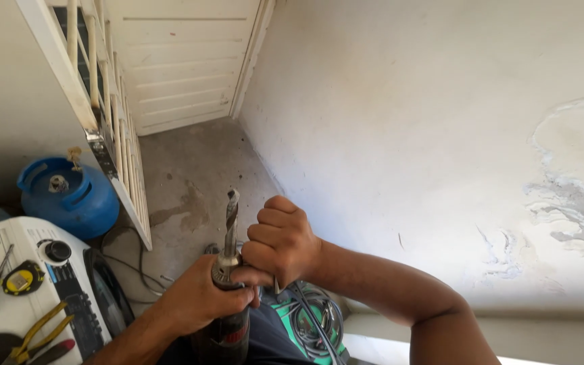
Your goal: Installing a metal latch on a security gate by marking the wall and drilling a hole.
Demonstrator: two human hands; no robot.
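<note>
**Corner of a utility yard: hands on a power drill**

Whitewashed wall (407, 122), large, with peeling patches at the right; a bare concrete floor (190, 182) runs back to a panelled white door (177, 61).

White barred gate (103, 122), leaning diagonally at upper left.

White washing machine (15, 284), lower left; a pale rectangular printed label lies on its top at the left edge, with a dark control strip and a black knob towards the right.

Blue gas cylinder (69, 196), squat, behind the machine, valve on top.

Coiled grey cable (315, 318), low centre, on something green.

Power drill (228, 318), dark body, low centre, pointing upward. Silver chuck; long, dull grey twist drill bit (231, 220), slightly tilted.

Left hand (201, 297), wrapped around the drill just under the chuck.

Right hand (282, 240), clenched into a fist at the chuck; a small metal piece shows beneath it, kind unclear.

Yellow-handled pliers (38, 331) and yellow tape measure (23, 278), on the machine top.
</note>
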